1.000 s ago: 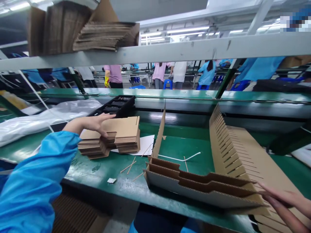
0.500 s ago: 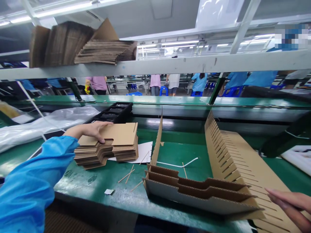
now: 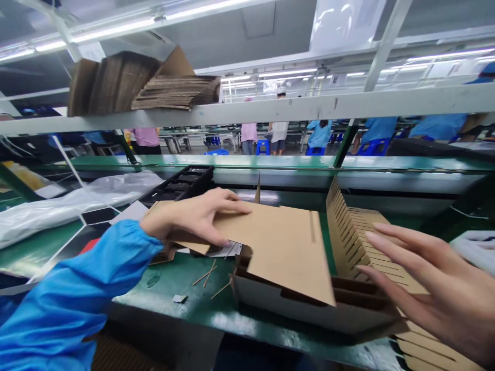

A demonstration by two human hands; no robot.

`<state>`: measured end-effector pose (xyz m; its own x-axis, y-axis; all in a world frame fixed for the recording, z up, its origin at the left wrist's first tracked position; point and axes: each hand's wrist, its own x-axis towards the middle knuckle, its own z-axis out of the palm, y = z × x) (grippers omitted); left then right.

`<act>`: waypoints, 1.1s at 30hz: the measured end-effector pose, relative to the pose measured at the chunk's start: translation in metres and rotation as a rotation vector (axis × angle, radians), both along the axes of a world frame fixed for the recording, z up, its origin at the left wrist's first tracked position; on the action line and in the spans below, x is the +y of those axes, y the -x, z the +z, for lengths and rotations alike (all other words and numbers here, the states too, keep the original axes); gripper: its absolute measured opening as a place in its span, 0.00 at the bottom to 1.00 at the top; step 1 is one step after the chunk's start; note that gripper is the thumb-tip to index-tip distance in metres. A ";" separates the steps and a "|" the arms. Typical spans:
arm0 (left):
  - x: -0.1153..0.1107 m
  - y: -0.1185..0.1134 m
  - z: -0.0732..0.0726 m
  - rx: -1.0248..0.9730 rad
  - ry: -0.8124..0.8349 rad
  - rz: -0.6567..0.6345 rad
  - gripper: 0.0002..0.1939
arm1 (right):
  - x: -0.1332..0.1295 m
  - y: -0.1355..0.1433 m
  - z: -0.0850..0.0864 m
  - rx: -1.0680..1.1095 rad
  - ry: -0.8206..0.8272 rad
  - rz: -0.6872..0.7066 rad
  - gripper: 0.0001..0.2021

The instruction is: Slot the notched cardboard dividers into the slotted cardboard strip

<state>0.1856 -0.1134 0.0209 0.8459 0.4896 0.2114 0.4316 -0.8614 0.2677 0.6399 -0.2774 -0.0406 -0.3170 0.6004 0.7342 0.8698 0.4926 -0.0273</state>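
My left hand (image 3: 201, 214) grips a flat cardboard divider (image 3: 286, 242) by its left end, thumb below and fingers on top. The sheet hangs tilted over a partly assembled cardboard partition (image 3: 270, 299) with a few upright dividers. My right hand (image 3: 429, 278), fingers apart and holding nothing, hovers over the slotted cardboard strip (image 3: 386, 257) to the right. Behind my left wrist lies the stack of dividers (image 3: 166, 252), mostly hidden by the hand and the held sheet.
Thin sticks (image 3: 204, 275) and a small white scrap (image 3: 180, 299) lie on the green bench (image 3: 162, 288). A black tray (image 3: 181, 183) and clear plastic sheeting (image 3: 88, 198) sit at the back left. More cardboard (image 3: 127, 82) rests on the overhead shelf. People work in the background.
My left hand has lifted a divider off the stack and carried it right, above the partition. My right hand has risen and moved left, its fingers spreading.
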 end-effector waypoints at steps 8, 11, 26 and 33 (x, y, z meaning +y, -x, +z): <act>-0.018 -0.055 0.007 -0.236 0.343 -0.190 0.34 | 0.005 0.003 0.010 -0.165 -0.121 0.193 0.26; -0.013 -0.035 -0.006 -0.503 0.531 -0.148 0.44 | -0.002 -0.009 0.006 0.035 -0.062 0.168 0.17; -0.031 -0.063 -0.103 -1.004 0.230 0.249 0.10 | -0.003 -0.015 -0.001 0.585 0.321 -0.345 0.25; -0.044 -0.049 -0.103 -0.941 0.218 0.304 0.10 | 0.008 -0.037 -0.023 0.496 0.362 -0.132 0.23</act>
